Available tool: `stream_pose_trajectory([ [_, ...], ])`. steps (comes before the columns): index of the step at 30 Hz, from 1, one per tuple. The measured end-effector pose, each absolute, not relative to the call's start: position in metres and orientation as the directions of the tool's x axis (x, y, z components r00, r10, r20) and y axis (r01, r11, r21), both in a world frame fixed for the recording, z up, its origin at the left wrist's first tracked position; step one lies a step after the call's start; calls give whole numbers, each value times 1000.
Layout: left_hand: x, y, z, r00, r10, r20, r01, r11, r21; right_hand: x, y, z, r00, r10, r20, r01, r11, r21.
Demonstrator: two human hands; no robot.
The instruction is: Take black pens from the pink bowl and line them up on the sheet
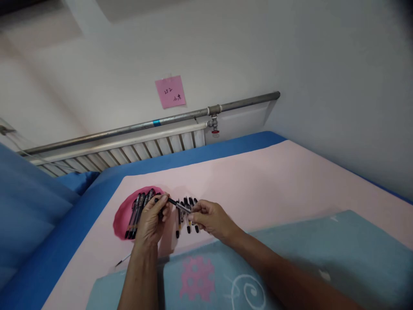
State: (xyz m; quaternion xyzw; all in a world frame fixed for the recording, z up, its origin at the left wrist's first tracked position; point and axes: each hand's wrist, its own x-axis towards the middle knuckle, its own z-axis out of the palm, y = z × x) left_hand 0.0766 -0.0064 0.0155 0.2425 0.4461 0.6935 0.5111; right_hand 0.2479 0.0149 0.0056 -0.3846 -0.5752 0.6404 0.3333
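Nearest the camera, a blue-green cloth with a pink patch and a white spiral is spread along the near side of the pink surface, with both forearms reaching out over it. A pen is held slantwise between the two hands, in the space between the pink bowl and the loose pens; how high it is raised cannot be told. Its dark end is gripped by the left hand, thumb and fingers closed around it. The paler end is pinched by the right hand, whose grip is narrow. Whether the pen's parts are fully joined cannot be told.

For good handling, both ends are best kept in one straight line, so that the slim barrel is not bent. Firm but light pressure seems called for, with force applied along the length rather than sideways. The wrists are best kept clear of the bowl's rim and of the loose pens, which could be rolled by a careless knock. More pens are gathered in the bowl, and a slim white stick is seen lying near the left forearm.
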Motion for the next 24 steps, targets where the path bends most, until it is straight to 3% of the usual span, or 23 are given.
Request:
stream_pose_trajectory([
  [3,67,-5,17,-419,898,-134,-523,-118,844,249,15,5,-352,935,33,125,82,-989],
  [5,59,-5,20,-448,880,-156,-571,-147,807,250,15,7,-320,945,68,143,119,-983],
  [13,67,-8,24,-324,919,-225,-597,-14,802,251,18,3,-442,897,-32,-1,-37,-999],
  [16,79,-10,23,-236,949,-208,-555,44,831,251,18,1,-473,881,-29,21,-21,-1000],
  [19,84,-10,20,-270,945,-186,-510,24,860,250,16,0,-504,863,-15,73,25,-997],
  [21,80,-7,18,-325,930,-172,-495,-13,869,251,16,-1,-527,850,6,127,86,-988],
  [24,62,-6,18,-435,888,-147,-501,-102,860,255,19,-2,-560,818,129,255,318,-913],
])
